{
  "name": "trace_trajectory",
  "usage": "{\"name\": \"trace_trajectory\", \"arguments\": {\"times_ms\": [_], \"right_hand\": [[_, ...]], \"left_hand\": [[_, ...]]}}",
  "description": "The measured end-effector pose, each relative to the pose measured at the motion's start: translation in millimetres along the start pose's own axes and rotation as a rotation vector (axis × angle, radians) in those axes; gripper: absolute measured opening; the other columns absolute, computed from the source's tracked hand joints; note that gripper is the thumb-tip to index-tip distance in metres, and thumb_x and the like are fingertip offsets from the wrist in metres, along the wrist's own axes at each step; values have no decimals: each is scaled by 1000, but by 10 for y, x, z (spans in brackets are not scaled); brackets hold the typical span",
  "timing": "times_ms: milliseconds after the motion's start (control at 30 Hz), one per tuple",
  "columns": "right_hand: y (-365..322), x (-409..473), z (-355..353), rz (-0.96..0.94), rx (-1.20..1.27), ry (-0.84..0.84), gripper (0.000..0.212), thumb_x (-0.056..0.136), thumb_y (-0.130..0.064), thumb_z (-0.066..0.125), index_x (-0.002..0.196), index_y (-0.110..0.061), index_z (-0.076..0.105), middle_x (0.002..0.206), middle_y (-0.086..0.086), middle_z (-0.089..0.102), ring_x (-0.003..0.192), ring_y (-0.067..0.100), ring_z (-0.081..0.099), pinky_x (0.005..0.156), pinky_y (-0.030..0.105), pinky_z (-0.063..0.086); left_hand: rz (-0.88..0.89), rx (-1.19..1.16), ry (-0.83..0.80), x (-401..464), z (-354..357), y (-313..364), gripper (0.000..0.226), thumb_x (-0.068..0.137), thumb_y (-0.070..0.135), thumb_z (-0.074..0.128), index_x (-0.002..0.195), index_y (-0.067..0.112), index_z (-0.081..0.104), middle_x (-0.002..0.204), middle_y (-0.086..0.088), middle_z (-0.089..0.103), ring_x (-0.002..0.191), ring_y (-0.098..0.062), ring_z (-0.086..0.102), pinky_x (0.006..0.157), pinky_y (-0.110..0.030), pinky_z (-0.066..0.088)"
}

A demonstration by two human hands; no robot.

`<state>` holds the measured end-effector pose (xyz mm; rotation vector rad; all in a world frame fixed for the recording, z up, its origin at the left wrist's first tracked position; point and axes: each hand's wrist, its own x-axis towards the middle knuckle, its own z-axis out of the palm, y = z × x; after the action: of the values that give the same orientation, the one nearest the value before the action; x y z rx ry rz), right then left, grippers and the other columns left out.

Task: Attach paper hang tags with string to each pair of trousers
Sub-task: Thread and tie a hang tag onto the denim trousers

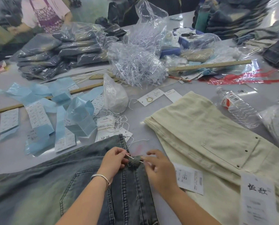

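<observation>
Little could be read: the white hang tag [258,198] lying on the cream trousers [200,135] bore two large black brush-style Chinese characters, resembling 恒欣, with fine print below too blurred to make out; the other paper tags [189,178] and sticker sheets [39,115] on the bench [8,153] carried small illegible print

garment packing workshop — bagged jeans stacks [60,52], loose hang tags [38,117] everywhere.

We see a big grey table [12,156] with bright light on it and bags [57,51] piled up.
</observation>
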<state>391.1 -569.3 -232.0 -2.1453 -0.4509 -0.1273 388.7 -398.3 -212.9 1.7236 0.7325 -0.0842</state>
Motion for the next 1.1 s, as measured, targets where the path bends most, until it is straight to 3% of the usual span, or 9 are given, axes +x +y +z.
{"name": "trace_trajectory", "arguments": {"times_ms": [67,167,267,433,600,800,967,1033,1100], "right_hand": [[195,-33,-208,64,-86,24,21,79,-10,72,96,-22,74,94,-9,62,63,5,56,58,23,43],[418,-47,-353,107,-369,-206,27,85,-33,66,111,-27,63,101,-10,57,98,11,56,72,24,39],[458,-40,-315,146,-377,-336,25,89,-39,59,109,-24,64,107,-8,55,109,11,49,81,27,40],[472,-44,-264,42,-391,-288,18,93,-28,56,95,-15,69,100,-3,59,102,16,52,76,31,41],[431,21,-301,20,-296,-336,9,88,-23,59,88,-16,63,97,-5,56,96,15,50,75,27,37],[185,100,-442,284,332,-132,17,75,-1,75,69,-12,64,67,-5,59,57,3,47,58,19,39],[134,157,-491,524,814,-230,10,79,4,71,75,-2,65,64,11,55,55,18,45,51,26,35],[135,187,-493,486,714,-282,9,81,5,69,76,0,64,66,9,56,56,14,47,55,26,37],[148,224,-469,341,393,-321,9,81,2,69,74,-3,64,65,-1,58,60,11,48,60,26,40]], "left_hand": [[69,4,32,-7,-20,27,12,99,9,49,91,10,59,89,1,73,66,-9,60,55,-22,41],[141,-62,14,-23,-10,81,9,97,6,51,92,10,58,84,1,76,57,-6,61,49,-20,38],[142,-86,-66,-57,93,122,9,96,3,54,90,8,59,71,-2,73,53,-9,59,45,-16,39],[186,2,-181,-142,271,115,15,88,-5,64,83,9,66,68,-2,71,59,-13,63,60,-21,55],[260,150,-233,-250,359,83,17,81,-5,71,80,12,71,71,-3,72,63,-12,68,66,-20,55],[389,357,-205,-361,379,140,13,84,3,70,78,15,71,70,2,71,61,-2,62,68,-19,52],[516,441,-171,-415,293,275,13,85,12,70,77,23,69,70,12,67,68,2,59,68,-14,45],[564,430,-128,-427,257,326,14,85,12,71,78,23,67,72,12,67,71,0,60,69,-14,45],[584,401,-94,-426,221,369,14,84,12,71,79,25,67,74,10,67,72,-4,60,68,-16,47]]}}
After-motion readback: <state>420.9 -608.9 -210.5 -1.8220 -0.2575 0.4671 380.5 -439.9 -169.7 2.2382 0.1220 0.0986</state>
